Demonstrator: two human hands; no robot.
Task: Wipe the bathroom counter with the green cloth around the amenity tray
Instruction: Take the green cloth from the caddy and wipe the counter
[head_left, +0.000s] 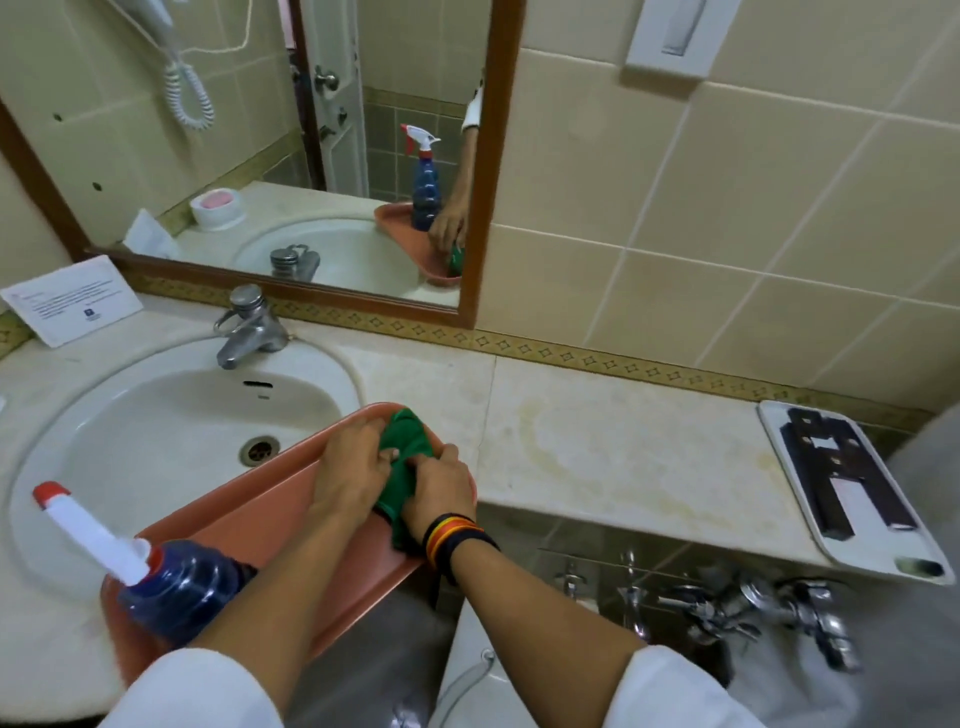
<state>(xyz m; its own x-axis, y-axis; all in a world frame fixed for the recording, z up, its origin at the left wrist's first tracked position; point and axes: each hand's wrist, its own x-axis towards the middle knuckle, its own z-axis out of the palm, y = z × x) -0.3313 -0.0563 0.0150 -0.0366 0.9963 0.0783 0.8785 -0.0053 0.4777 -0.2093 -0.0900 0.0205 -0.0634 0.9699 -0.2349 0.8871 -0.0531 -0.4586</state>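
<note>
A bunched green cloth (404, 457) lies on the far end of a salmon-pink tray (270, 512) that rests across the sink's right rim. My left hand (350, 470) grips the cloth's left side. My right hand (441, 486), with striped bands on the wrist, clutches its right side. The beige marble counter (613, 447), stained yellowish, stretches to the right. At its right end sits the white amenity tray (852, 551) holding dark boxes.
A blue spray bottle (176, 587) with a white and red nozzle stands on the pink tray's near end. The white sink (156, 415) and chrome faucet (249, 327) lie left. A notice card (70, 299) leans at back left. Chrome taps (727, 603) sit below the counter.
</note>
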